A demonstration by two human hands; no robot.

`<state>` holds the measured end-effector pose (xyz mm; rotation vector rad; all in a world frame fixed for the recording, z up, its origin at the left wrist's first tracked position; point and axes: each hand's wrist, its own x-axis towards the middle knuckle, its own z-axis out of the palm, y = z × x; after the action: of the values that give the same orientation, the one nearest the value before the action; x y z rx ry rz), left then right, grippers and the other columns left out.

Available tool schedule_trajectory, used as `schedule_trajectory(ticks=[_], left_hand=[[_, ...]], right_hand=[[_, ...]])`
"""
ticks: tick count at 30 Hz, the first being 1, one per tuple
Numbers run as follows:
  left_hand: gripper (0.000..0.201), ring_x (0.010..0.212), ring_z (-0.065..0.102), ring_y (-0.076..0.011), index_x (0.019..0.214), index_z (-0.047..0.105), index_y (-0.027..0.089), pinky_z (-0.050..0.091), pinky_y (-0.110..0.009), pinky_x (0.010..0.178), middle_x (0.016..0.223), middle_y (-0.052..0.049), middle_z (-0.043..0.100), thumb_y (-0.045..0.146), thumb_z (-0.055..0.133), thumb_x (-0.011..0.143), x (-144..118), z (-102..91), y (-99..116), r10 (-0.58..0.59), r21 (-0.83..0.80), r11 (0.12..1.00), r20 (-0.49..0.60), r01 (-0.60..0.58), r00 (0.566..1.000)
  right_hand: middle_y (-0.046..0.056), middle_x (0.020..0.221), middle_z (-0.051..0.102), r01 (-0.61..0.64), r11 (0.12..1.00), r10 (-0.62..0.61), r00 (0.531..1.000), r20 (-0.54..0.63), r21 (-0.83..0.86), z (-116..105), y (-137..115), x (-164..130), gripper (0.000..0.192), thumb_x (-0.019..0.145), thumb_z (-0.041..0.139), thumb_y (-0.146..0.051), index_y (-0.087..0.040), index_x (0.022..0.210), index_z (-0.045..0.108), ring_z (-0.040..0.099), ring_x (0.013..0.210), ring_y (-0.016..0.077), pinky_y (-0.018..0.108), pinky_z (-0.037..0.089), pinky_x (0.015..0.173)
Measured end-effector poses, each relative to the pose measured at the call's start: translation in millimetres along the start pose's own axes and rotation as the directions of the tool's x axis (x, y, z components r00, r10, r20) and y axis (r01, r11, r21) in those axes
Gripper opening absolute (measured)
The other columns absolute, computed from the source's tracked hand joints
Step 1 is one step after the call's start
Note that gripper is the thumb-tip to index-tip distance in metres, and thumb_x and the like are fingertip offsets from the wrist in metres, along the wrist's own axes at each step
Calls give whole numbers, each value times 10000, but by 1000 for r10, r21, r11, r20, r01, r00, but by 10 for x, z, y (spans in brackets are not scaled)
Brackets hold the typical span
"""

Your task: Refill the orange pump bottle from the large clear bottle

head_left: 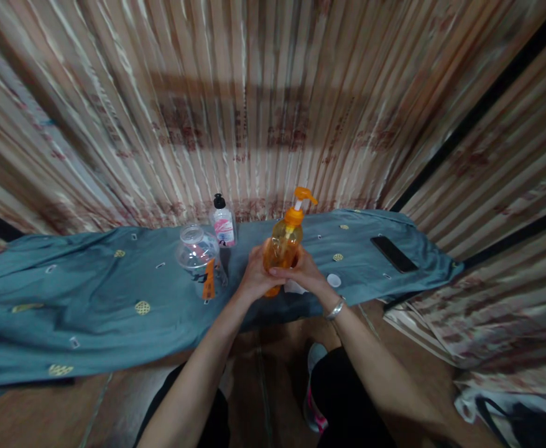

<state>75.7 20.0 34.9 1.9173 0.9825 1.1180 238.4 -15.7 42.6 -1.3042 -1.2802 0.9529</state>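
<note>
Left hand: your left hand [254, 274] is wrapping around the lower body of the translucent orange plastic pump bottle [284, 244], fingers closed on it.
Right hand: your right hand [303, 274] is clasping the same bottle from the other side, fingers curled across its front; a silver bracelet [336, 308] is sitting on that wrist.
Bottle: you are holding it upright just above the near edge of the blue-grey patterned cloth [91, 292], its orange pump head pointing right.
Nearby: a clear domed plastic container [198, 255] and a small white bottle with a black cap [222, 221] are standing to the left.
Farther right: a small white round cap [333, 280] and a black phone [393, 253] are lying on the cloth.
</note>
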Motion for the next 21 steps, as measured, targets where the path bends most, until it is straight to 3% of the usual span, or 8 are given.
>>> schedule_trajectory(ticks=[3, 8, 14, 16, 18, 21], left_hand=[[835, 1208, 656, -333, 1289, 684, 248, 530, -502, 1093, 1163, -42, 715, 203, 999, 517, 130, 10, 6, -32, 81, 996, 3, 31, 999], [789, 1221, 661, -322, 1304, 658, 230, 529, -459, 1084, 1173, -57, 713, 209, 997, 592, 391, 115, 25, -47, 161, 986, 43, 40, 998], [863, 1344, 635, -337, 1458, 585, 193, 496, -509, 1183, 1391, -122, 696, 163, 963, 683, 848, 393, -113, -55, 138, 989, 39, 49, 998], [716, 1305, 658, -339, 1437, 606, 164, 539, -544, 1141, 1380, -140, 701, 269, 925, 804, 1002, 543, -210, -86, 112, 990, 26, 83, 996], [451, 1222, 698, -299, 1395, 651, 192, 617, -539, 1023, 1417, -133, 674, 405, 738, 1008, 1124, 714, -312, -119, 71, 991, 26, 117, 993], [450, 1203, 705, -292, 1401, 649, 193, 633, -522, 996, 1419, -135, 672, 419, 723, 1019, 1240, 976, -433, -129, -16, 991, 25, 130, 991]], right_hand=[[38, 1086, 795, 15, 1000, -15, 1000, -5, -3, -89, -23, 158, 796, 477, 1037, -492, -237, 1113, 632, 756, 995, 259, 410, 619, 926], [21, 1041, 808, 9, 985, -33, 990, -137, -173, -235, 69, 454, 763, 462, 1037, -470, -245, 1070, 635, 766, 962, 262, 426, 636, 912], [112, 1112, 812, -16, 944, -88, 951, -297, -330, -400, 116, 808, 768, 522, 990, -476, -190, 1144, 642, 788, 1061, 334, 486, 632, 987], [136, 1134, 814, -35, 927, -112, 924, -365, -374, -477, 140, 924, 799, 540, 976, -500, -175, 1187, 639, 788, 1083, 353, 502, 631, 995], [161, 1187, 810, -69, 910, -128, 891, -435, -410, -569, 190, 1038, 834, 549, 967, -505, -165, 1232, 630, 782, 1123, 372, 525, 624, 1017], [191, 1261, 792, -131, 886, -131, 849, -512, -445, -713, 289, 1194, 861, 550, 965, -503, -165, 1264, 622, 762, 1191, 392, 542, 613, 1045]])
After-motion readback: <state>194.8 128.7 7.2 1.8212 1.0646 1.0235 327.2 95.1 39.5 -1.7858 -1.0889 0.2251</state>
